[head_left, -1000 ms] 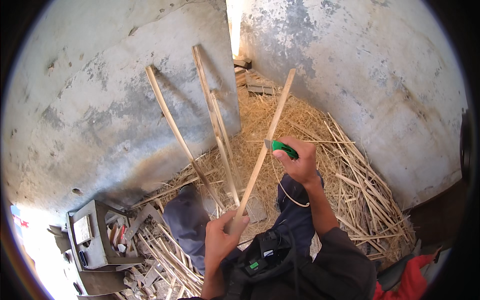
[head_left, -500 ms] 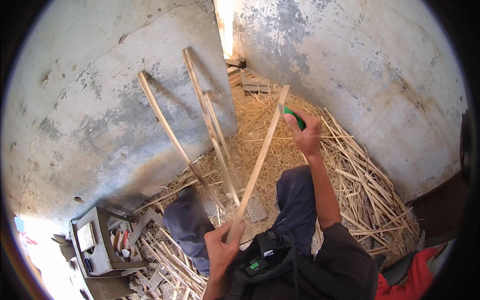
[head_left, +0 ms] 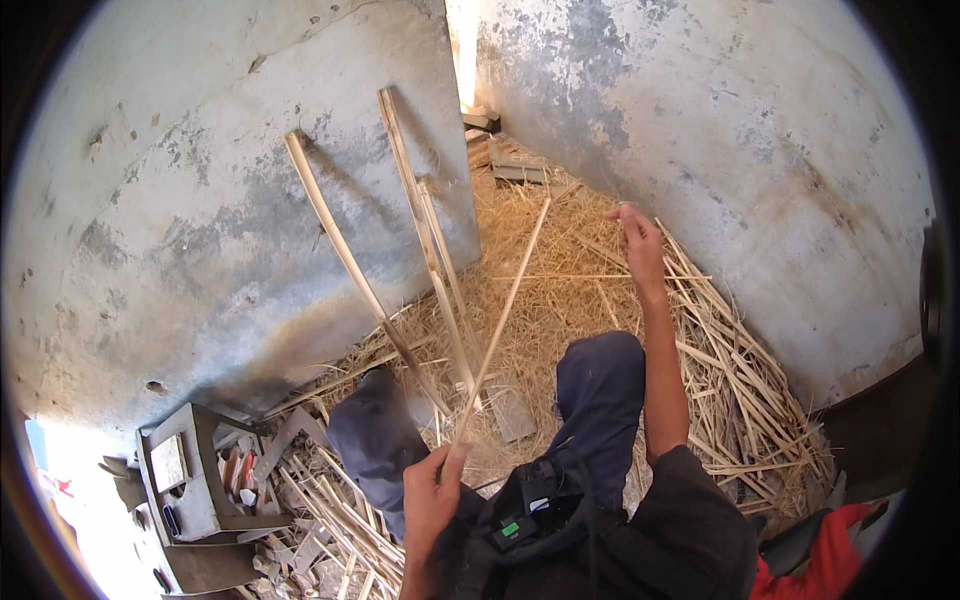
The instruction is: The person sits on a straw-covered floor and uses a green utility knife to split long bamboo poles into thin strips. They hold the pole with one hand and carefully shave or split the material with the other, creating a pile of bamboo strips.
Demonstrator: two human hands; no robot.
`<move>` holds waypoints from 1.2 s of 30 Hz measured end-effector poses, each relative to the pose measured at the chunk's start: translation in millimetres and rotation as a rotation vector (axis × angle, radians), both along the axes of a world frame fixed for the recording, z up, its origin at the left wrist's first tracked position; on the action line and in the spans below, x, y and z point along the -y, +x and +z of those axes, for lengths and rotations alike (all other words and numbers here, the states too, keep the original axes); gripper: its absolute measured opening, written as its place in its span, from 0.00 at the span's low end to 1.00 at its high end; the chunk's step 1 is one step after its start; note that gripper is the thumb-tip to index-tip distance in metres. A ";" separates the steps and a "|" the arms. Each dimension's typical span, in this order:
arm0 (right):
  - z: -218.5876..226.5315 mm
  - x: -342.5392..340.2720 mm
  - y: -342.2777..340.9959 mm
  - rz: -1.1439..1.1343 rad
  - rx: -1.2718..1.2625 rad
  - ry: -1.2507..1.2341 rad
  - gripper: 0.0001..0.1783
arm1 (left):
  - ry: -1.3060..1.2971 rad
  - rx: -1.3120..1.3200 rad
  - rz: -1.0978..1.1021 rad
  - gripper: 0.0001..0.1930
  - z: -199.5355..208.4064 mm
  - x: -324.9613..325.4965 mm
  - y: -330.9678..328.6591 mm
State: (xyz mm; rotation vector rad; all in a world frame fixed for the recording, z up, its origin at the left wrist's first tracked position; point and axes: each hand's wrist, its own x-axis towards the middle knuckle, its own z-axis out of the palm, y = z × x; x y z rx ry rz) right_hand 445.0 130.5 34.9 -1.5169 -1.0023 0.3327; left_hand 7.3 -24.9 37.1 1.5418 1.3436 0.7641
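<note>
My left hand point(head_left: 431, 492) grips the lower end of a long, thin bamboo strip point(head_left: 511, 300). The strip slants up and away to the right between my knees, narrow edge showing. Off to the right of its far end, my right hand point(head_left: 641, 245) is closed on a green-handled knife point(head_left: 622, 205). Only a small bit of green shows past the fingers, and the blade cannot be made out. The knife and the strip are apart.
Several longer bamboo pieces point(head_left: 338, 245) lean on the left wall. Shavings point(head_left: 560, 240) cover the floor ahead. A heap of split strips point(head_left: 745, 390) lies along the right wall. At lower left stands a grey wooden stool point(head_left: 200, 480), beside more strips point(head_left: 340, 515).
My right hand with the knife has moved right, off the strip. The strip has turned from its flat face to its narrow edge, and its far end has dropped slightly left.
</note>
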 end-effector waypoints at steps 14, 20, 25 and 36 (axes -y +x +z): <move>4.0 86.5 -164.4 0.467 0.306 0.185 0.19 | 0.071 0.078 -0.049 0.22 20.6 -30.5 21.1; 0.6 94.7 -189.3 0.532 0.522 0.269 0.18 | 0.133 0.098 -0.109 0.20 18.5 -32.8 23.2; -12.1 102.7 -205.9 0.535 0.474 0.256 0.18 | 0.129 0.091 -0.071 0.20 24.3 -33.8 22.4; -8.0 98.9 -202.9 0.514 0.594 0.319 0.16 | 0.093 0.109 -0.160 0.11 32.0 -31.8 16.3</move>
